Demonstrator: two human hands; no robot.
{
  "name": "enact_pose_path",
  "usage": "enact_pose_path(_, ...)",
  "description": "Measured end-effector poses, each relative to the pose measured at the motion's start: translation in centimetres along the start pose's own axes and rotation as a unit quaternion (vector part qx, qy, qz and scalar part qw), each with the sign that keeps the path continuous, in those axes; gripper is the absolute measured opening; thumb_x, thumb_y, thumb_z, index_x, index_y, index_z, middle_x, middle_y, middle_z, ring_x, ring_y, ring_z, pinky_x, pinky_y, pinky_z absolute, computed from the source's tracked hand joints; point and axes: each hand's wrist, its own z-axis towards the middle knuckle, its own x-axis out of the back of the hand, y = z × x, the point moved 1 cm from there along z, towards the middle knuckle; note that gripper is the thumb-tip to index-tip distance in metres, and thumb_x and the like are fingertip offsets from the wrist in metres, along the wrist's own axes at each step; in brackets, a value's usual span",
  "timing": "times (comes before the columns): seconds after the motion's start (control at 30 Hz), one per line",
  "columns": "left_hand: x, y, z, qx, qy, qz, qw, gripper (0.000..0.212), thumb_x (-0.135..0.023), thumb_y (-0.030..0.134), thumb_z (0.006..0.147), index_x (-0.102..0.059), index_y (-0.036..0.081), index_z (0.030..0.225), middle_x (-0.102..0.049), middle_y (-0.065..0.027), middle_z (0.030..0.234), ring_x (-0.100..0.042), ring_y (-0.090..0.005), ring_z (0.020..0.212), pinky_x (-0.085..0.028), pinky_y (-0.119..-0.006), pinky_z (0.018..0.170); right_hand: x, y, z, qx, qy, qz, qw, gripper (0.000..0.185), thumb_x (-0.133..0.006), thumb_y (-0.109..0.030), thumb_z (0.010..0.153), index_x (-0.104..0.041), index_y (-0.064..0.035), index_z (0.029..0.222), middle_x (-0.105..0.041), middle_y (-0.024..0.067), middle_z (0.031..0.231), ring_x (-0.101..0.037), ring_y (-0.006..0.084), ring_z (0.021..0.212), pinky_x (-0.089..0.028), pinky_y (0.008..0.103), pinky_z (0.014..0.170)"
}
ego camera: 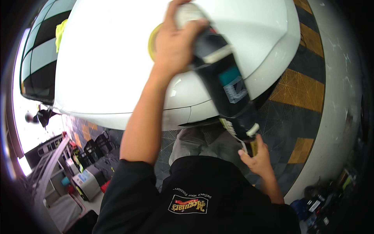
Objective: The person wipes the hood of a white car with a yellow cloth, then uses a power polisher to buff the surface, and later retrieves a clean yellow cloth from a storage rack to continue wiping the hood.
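Note:
A black cordless car polisher [211, 79] with a teal patch slants across the view over the white car's front body panel [114, 58]. My left hand [175, 44] grips its head end, fingers wrapped over the pale cap. The edge of a yellow round pad [151, 42] shows beside that hand, partly hidden by it; whether the pad touches the paint I cannot tell. Near my body, my right hand [258, 161] holds the rear end of the polisher, where a dark and yellow part shows between thumb and fingers. Both the tool and my left hand are blurred.
A yellow-green cloth [60, 33] lies by the windshield [43, 49]. Black and orange floor tiles [295, 87] run beside the car. Bags and cases [90, 178] stand at lower left, gear [315, 201] at lower right. A blurred person [41, 117] is at far left.

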Motion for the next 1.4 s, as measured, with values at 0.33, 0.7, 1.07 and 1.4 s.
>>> enact_pose_path(0.33, 3.2, -0.4, -1.3, 0.024, 0.009, -0.104, 0.994, 0.05, -0.063, 0.015, 0.087, -0.049, 0.005, 0.134, -0.06, -0.0115, 0.103, -0.06, -0.0193, 0.091, -0.051, -0.03, 0.082, -2.8, -2.3, -2.5, 0.059, -0.035, 0.012, 0.998, 0.059, -0.072, -0.018, 0.082, -0.045, -0.0037, 0.133, -0.068, 0.0255, 0.1, -0.071, 0.0422, 0.089, -0.057, 0.0465, 0.078)
enact_pose_path(0.7, -13.8, 1.3, 0.8, 0.005, -0.129, 0.028, 0.991, 0.053, -0.058, 0.022, 0.088, -0.046, 0.007, 0.137, -0.067, -0.021, 0.097, -0.066, -0.0294, 0.086, -0.051, -0.036, 0.084, 6.0, 5.7, -4.2, -0.102, 0.059, 0.123, 0.985, 0.049, -0.071, -0.01, 0.078, -0.054, -0.001, 0.123, -0.063, 0.0053, 0.081, -0.063, 0.013, 0.071, -0.052, 0.0307, 0.067)
enact_pose_path(1.07, 3.5, -0.3, -3.2, 0.014, -0.009, -0.06, 0.998, 0.048, -0.065, 0.022, 0.087, -0.051, 0.01, 0.132, -0.064, -0.0134, 0.1, -0.064, -0.0196, 0.086, -0.053, -0.031, 0.08, -3.4, -2.9, -5.1, -0.034, -0.049, 0.011, 0.998, 0.066, -0.071, -0.025, 0.082, -0.045, -0.0029, 0.138, -0.069, 0.0248, 0.101, -0.071, 0.0402, 0.096, -0.055, 0.0459, 0.086)
enact_pose_path(1.4, 12.0, 0.5, -6.3, 0.022, 0.005, -0.103, 0.994, 0.048, -0.058, 0.014, 0.089, -0.047, 0.005, 0.135, -0.061, -0.0129, 0.102, -0.063, -0.0188, 0.089, -0.054, -0.031, 0.079, -10.8, -6.0, -7.3, 0.014, -0.059, -0.009, 0.998, 0.064, -0.069, -0.024, 0.085, -0.041, -0.0051, 0.14, -0.068, 0.029, 0.103, -0.069, 0.0462, 0.093, -0.056, 0.0489, 0.084)
